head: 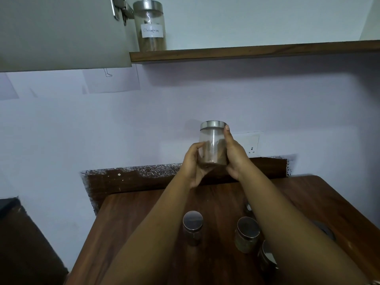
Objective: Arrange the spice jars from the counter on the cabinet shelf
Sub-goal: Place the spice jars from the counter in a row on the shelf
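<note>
A clear round jar (212, 148) with a flat brushed-metal lid is held upright in the air above the back edge of the tabletop (144, 212), well below the cabinet shelf (257, 51). Brown powder fills its lower part; the upper part is see-through. The left hand (193, 163) cups the jar's lower left side and base, its fingers curled around the glass. The right hand (234, 156) grips the right side, its fingers wrapped behind and the thumb (227, 133) stretched up along the wall to touch the lid's rim. Below the forearms, the tabletop is dark brown wood-grain with a rounded corner, and it carries more short glass jars with dull metal lids: one small jar (192, 228) to the left, a wider jar (247, 234) near the right forearm, and others partly hidden behind that arm. On the dark wooden shelf above stands a tall jar (149, 25), cylindrical, with a shiny metal lid and a white handwritten label, tucked at the shelf's left end beside the open grey cabinet door (61, 33) and its metal hinge (121, 8).
</note>
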The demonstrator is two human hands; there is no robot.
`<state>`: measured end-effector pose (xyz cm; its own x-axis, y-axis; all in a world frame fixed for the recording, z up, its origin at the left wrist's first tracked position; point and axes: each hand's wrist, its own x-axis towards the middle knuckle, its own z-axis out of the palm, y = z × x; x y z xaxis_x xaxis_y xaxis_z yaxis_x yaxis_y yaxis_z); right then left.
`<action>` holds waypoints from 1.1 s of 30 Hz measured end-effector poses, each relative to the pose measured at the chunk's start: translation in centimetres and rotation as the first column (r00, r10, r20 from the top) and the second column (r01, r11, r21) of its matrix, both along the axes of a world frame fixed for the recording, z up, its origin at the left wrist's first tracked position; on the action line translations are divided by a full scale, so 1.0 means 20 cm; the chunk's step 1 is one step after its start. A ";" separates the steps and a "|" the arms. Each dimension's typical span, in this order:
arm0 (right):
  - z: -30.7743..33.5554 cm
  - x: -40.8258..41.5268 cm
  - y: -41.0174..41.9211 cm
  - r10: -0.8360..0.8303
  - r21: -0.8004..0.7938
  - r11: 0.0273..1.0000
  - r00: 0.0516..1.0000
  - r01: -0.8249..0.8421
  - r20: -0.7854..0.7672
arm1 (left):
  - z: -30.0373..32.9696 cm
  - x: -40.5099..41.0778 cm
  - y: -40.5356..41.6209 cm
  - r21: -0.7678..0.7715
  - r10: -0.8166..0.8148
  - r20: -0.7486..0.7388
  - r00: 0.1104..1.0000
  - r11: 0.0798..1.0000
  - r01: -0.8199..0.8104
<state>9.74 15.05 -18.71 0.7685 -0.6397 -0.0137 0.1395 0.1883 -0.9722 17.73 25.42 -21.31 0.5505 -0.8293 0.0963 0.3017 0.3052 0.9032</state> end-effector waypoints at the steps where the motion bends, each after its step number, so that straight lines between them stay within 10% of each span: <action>1: 0.01 0.01 0.01 -0.040 -0.057 0.998 0.998 0.036 -0.058 | 0.01 -0.01 -0.01 0.021 0.010 0.032 0.999 1.000 -0.010; 7: 0.06 0.02 0.08 -0.245 -0.279 0.937 0.965 0.210 -0.098 | 0.05 -0.05 -0.05 0.102 0.088 0.161 0.983 0.989 -0.105; 18: 0.11 0.04 0.06 -0.223 -0.314 0.928 0.974 0.202 -0.032 | 0.12 -0.02 -0.03 -0.103 -0.019 0.017 1.000 0.994 0.021; 33: 0.13 -0.05 -0.02 -0.098 -0.208 0.971 0.992 0.114 0.085 | 0.21 -0.04 -0.02 -0.031 0.006 0.278 0.961 1.000 0.003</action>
